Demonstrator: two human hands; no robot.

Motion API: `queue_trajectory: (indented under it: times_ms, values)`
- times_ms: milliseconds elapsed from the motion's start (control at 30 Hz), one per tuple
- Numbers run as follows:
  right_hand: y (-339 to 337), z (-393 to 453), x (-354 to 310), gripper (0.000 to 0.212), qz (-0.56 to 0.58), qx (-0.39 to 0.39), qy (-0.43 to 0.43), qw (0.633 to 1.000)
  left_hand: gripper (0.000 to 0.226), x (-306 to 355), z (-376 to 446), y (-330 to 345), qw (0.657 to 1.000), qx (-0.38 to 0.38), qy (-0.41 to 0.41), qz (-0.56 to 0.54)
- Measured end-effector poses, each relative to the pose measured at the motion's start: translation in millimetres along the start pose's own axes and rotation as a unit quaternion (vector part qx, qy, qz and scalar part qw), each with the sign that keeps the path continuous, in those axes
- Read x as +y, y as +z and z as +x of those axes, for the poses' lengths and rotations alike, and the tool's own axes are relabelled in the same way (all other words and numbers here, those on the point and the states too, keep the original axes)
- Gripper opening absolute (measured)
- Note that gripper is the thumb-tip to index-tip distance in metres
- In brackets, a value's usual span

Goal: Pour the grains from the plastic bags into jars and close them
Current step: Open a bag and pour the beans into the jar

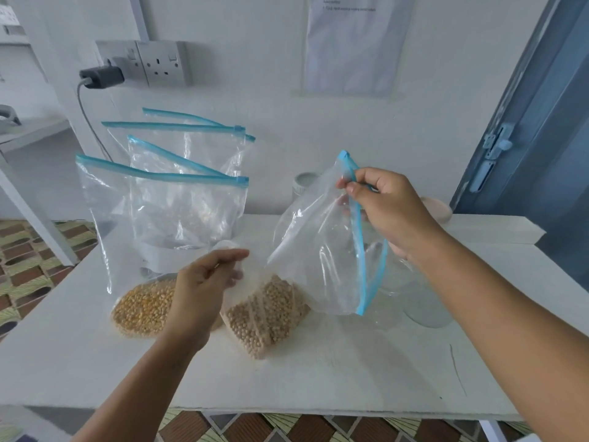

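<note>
A clear zip bag point(318, 250) with a blue zipper strip hangs over the white table point(318, 371), its lower end full of beige grains point(267, 317) resting on the tabletop. My right hand point(392, 212) pinches the bag's blue zipper edge at the top. My left hand point(204, 282) holds the plastic at the bag's lower left side, fingers curled. Behind the bag and my right arm stands a clear jar point(424, 304), mostly hidden. A second jar with a white lid point(302, 183) peeks out at the back.
A bag of yellow corn kernels point(140, 311) stands left of my left hand, with several more zip bags point(178, 193) behind it. A pale round lid point(438, 208) lies at the back right. A wall socket with a charger point(102, 76) and a blue door point(541, 138) are beyond.
</note>
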State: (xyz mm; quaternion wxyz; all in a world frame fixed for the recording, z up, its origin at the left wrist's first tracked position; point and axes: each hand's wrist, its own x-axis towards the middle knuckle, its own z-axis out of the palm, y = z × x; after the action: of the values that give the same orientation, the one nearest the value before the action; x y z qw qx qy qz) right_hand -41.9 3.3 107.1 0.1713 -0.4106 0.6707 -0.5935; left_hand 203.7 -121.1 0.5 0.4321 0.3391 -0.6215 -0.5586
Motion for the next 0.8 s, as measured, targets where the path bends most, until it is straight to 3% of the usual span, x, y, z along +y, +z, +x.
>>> queue_trajectory:
  times_ms: [233,500,800]
  values:
    - [-22,6,-17,0.014,0.081,0.04,0.006,0.996,0.037,27,20,-8,0.995,0.07,0.053,-0.052]
    - [-24,4,-1,0.017,0.099,0.056,0.026,0.993,0.048,55,31,-5,0.993,0.085,0.068,-0.032]
    - [-25,9,-4,0.02,0.11,0.097,0.012,0.989,0.043,77,47,0,0.99,0.102,0.094,-0.008]
